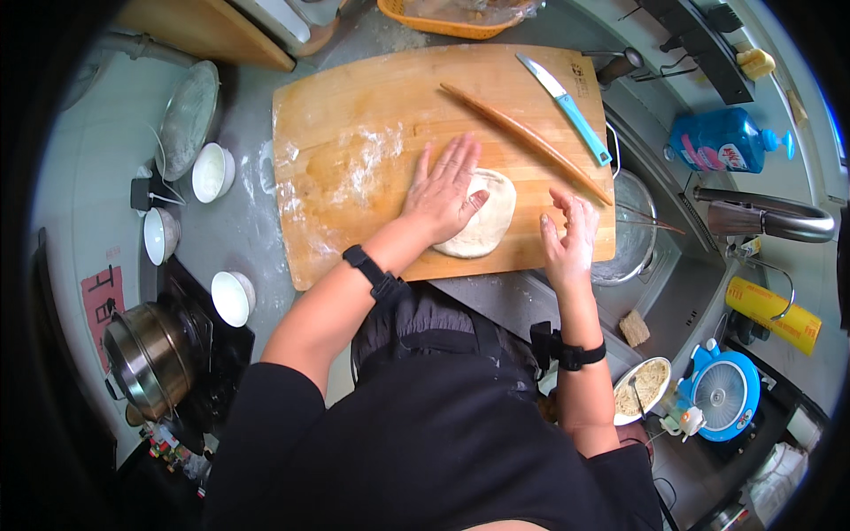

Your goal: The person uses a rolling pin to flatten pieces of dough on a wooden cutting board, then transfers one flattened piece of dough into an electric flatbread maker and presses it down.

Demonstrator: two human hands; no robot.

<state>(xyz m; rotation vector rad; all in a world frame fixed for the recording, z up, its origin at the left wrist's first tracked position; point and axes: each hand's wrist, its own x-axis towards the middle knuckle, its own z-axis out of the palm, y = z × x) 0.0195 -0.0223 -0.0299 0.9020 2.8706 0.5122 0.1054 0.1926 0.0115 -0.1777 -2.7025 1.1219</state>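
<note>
A flattened round of pale dough (493, 216) lies on a floured wooden board (372, 79). My left hand (446, 189) is spread flat, its palm and thumb over the dough's left side and its fingers reaching past it onto the board. To the right of the dough, my right hand (572, 232) hovers near the board's edge, fingers half curled and dusted with flour, holding nothing. A tapered wooden rolling pin (528, 136) rests slantwise beyond both hands. Beside it lies a knife with a turquoise handle (579, 123).
White bowls (211, 174) stand left of the board, near a metal pot (149, 358). To the right, a sink (677, 292) holds a metal basin (627, 262) under a faucet (764, 216). A dish of filling (641, 388) sits lower right. An orange basket (458, 28) is behind the board.
</note>
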